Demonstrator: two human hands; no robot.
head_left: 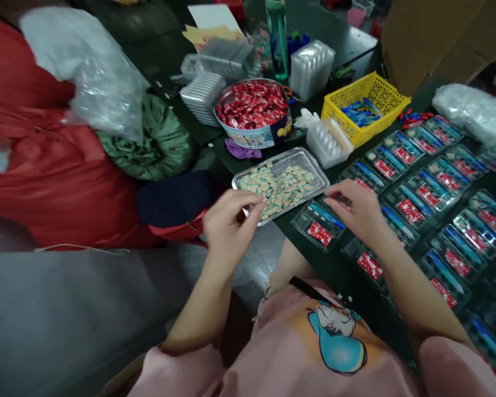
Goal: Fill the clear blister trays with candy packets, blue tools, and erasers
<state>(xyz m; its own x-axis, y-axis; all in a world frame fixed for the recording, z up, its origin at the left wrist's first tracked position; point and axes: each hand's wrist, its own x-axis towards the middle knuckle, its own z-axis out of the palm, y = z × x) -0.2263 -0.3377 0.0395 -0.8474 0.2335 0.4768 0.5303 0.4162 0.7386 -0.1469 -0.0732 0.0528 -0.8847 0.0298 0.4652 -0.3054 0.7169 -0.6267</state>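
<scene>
A silver metal tray (320, 187) holds many small beige and green pieces (276, 187). My left hand (233, 220) is over the tray's near left edge, thumb and fingertips pinched together; anything between them is too small to make out. My right hand (359, 212) hangs by the tray's right end, above the rows of clear plastic trays. Its thumb and forefinger tips come close together, and I cannot make out what they hold, if anything. Beneath it, the nearest clear plastic tray (308, 220) contains a blue pen (328, 216) and a red, white-dotted packet (320, 234).
Behind the metal tray stand a round tin (248, 138) of red packets, a yellow basket (366, 131) of blue pens, stacked clear trays (330, 146) and a green bottle (276, 44). Filled trays (430, 196) cover the table's right side. Red sacks (66, 187) lie to the left.
</scene>
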